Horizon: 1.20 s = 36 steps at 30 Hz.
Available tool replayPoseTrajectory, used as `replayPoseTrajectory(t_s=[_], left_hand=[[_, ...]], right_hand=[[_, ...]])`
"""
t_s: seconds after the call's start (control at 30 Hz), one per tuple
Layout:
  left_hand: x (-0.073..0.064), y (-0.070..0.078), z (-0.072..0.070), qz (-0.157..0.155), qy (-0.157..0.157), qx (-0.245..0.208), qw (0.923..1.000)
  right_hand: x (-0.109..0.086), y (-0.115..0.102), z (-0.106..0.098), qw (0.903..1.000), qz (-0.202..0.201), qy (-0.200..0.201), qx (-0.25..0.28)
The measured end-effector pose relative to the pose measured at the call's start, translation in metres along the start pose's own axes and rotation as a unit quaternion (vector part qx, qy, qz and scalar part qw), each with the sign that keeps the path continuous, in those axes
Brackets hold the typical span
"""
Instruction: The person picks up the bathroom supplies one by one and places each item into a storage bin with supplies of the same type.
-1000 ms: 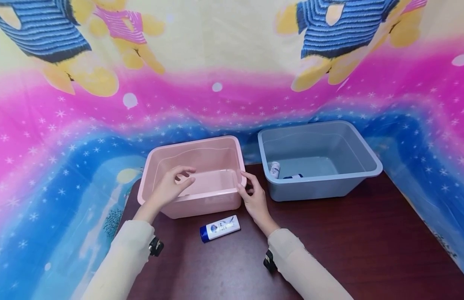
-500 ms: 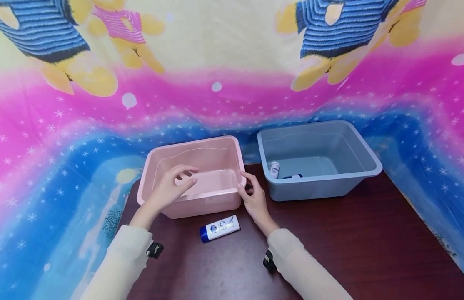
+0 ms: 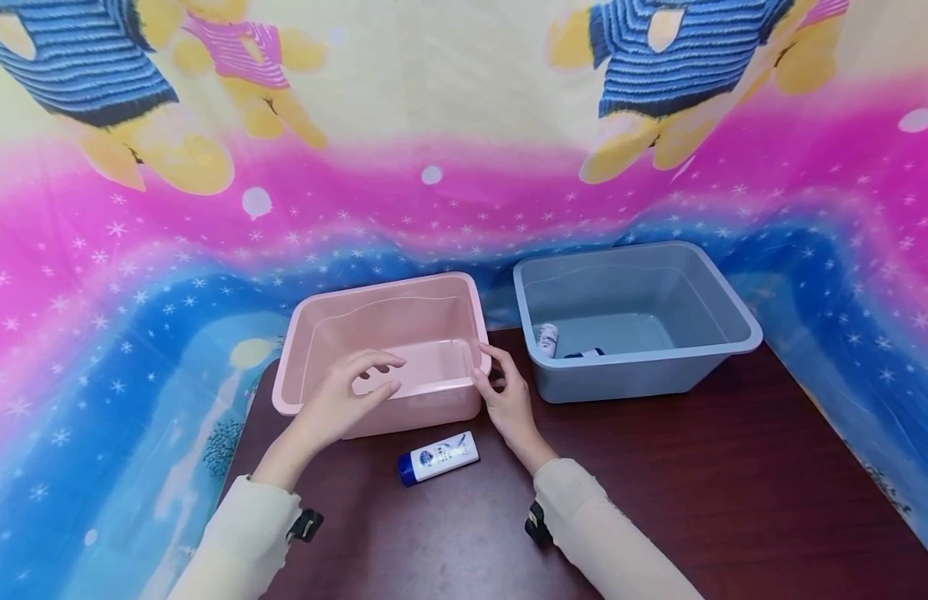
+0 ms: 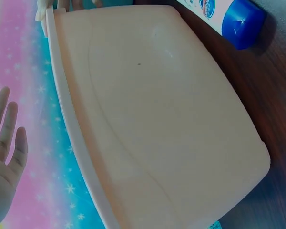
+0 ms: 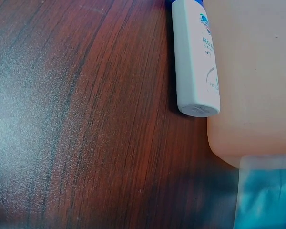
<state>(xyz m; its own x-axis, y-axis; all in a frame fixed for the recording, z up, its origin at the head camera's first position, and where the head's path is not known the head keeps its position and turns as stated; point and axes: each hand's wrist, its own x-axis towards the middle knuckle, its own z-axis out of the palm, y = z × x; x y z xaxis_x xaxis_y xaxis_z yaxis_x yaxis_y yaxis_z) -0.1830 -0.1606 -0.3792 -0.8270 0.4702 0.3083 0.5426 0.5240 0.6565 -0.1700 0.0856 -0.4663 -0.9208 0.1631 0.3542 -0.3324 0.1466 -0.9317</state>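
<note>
A pink plastic bin (image 3: pixel 392 392) stands upright on the table. My right hand (image 3: pixel 512 408) pinches its front right corner, thumb and fingers at the rim; fingers (image 4: pixel 76 5) of that hand also show at the rim in the left wrist view. My left hand (image 3: pixel 336 404) hovers by the front rim, fingers loosely bent and nothing between them. In the left wrist view the left hand (image 4: pixel 2 157) appears apart from the bin wall. Just in front of the bin lies a white bottle (image 3: pixel 445 455) with a dark blue cap. The right wrist view shows the bottle (image 5: pixel 195 62) beside the bin.
To the right stands a blue-grey bin (image 3: pixel 621 375). Inside it are a small white bottle (image 3: pixel 548 340) and a dark blue-capped item (image 3: pixel 586 353), partly hidden by the front wall. A printed cloth (image 3: pixel 464 192) hangs behind the dark wooden table (image 3: pixel 696 483).
My left hand has shifted slightly right and down over the pink bin's front rim. The right hand stays at the corner, and the bins and bottle keep their places.
</note>
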Motion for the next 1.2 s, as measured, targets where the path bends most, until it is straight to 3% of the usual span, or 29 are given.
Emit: replayPoseTrajectory(t_s=[0.27, 0.7, 1.2], left_hand=[[-0.012, 0.002, 0.004, 0.018, 0.001, 0.014, 0.9998], [-0.036, 0.007, 0.016, -0.017, -0.023, 0.035, 0.9990], [-0.049, -0.001, 0.039, -0.021, -0.021, 0.037, 0.9989]], right_hand=[[0.000, 0.000, 0.000, 1.0000, -0.002, 0.002, 0.001], [0.000, 0.001, 0.001, 1.0000, -0.005, 0.003, 0.001], [-0.001, 0.000, -0.001, 1.0000, -0.003, 0.001, -0.003]])
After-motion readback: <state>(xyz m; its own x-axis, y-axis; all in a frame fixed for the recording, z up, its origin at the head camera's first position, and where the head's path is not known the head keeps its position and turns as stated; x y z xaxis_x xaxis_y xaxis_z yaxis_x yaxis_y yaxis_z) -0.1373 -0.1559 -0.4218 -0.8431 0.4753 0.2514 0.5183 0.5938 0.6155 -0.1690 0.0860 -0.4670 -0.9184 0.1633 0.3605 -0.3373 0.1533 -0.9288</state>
